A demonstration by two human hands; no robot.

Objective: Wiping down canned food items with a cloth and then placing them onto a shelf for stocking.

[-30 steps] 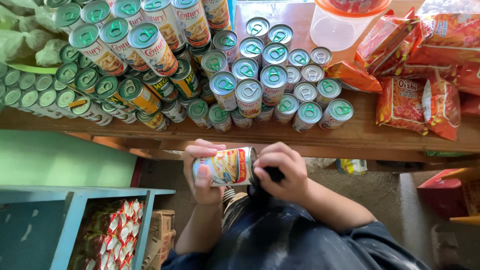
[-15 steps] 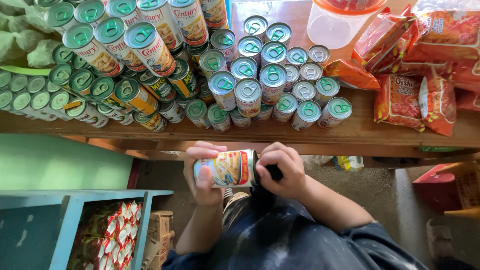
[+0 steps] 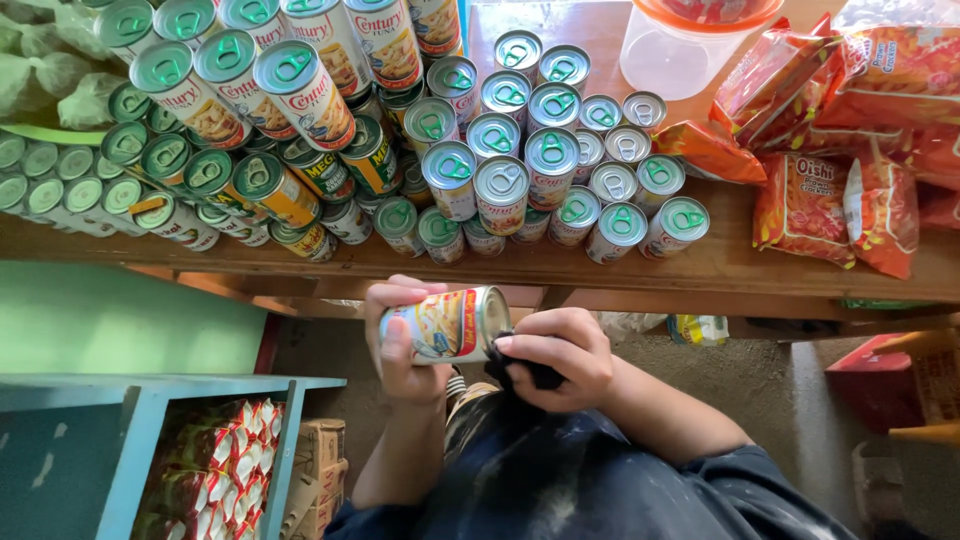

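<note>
Dozens of tins with green pull-tab lids crowd the wooden shelf at ten to twelve o'clock, some stacked on their sides. Below them at seven o'clock stands a blue crate with red-and-white packets inside. At the centre, the left hand wraps around a can lying on its side, thumb along the near face, fingers curled over the far side. The can has a pale label with a yellow food picture and a plain silver end turned toward three o'clock. The right hand, just at the can's three o'clock, is closed on a dark cloth pressed against that silver end. The can hangs in front of the shelf edge, above the person's dark lap. At one to two o'clock, orange snack bags lie on the shelf beside a clear tub with an orange lid.
</note>
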